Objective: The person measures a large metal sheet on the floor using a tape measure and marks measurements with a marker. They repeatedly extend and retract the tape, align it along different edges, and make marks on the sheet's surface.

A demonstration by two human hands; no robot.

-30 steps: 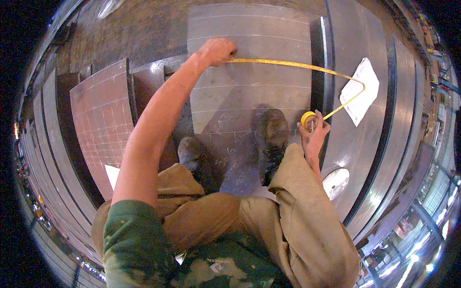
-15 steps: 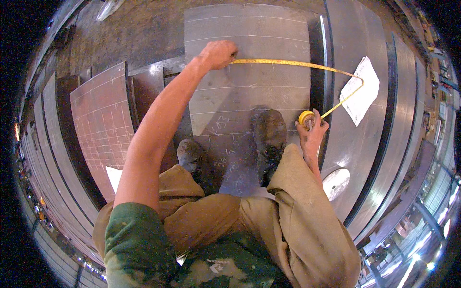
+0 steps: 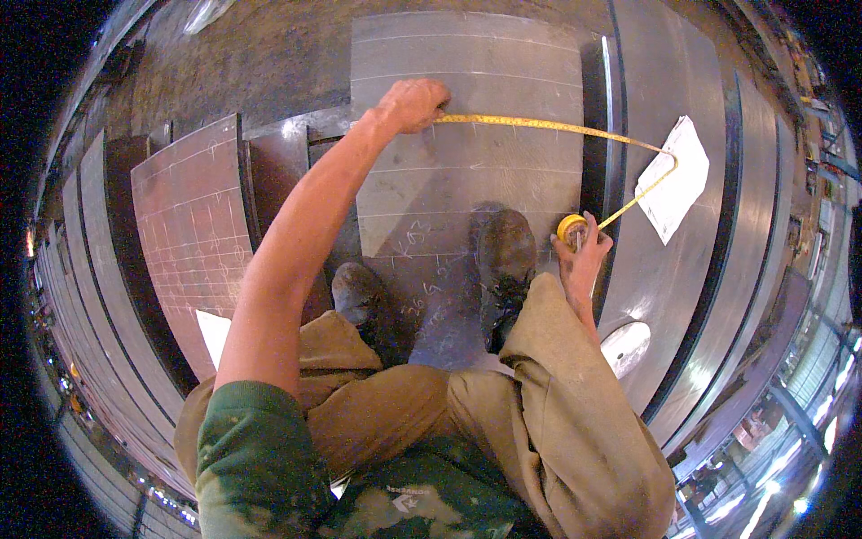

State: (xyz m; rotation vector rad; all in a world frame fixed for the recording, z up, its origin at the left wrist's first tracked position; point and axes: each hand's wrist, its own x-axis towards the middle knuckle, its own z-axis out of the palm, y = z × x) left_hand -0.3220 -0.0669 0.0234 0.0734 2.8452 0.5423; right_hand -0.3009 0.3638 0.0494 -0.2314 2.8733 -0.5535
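Note:
My left hand [image 3: 418, 105] is closed above a grey metal plate [image 3: 467, 171], fingers pinched together. Whatever it holds is mostly hidden; a small dark spot shows at the fingertips. From beneath those fingers a yellow tape blade [image 3: 521, 122] runs rightward across the plate, beyond its right edge, then bends back sharply over some papers. It returns to a round yellow tape measure [image 3: 572, 230], gripped in my right hand [image 3: 585, 260] beside my right knee. White lines and short ticks mark the plate, with handwritten white marks near my boots [image 3: 507, 247].
White papers [image 3: 681, 184] lie on a long metal plate to the right, near a pale oval piece [image 3: 626, 349]. At left is a reddish plate [image 3: 193, 242] with a white grid. Dark gaps separate the plates. A white sheet [image 3: 214, 334] shows behind my left arm.
The view has shifted slightly, so the plate sits a little lower and farther right. Both hands keep nearly the same places and holds, with the tape blade still stretched between them.

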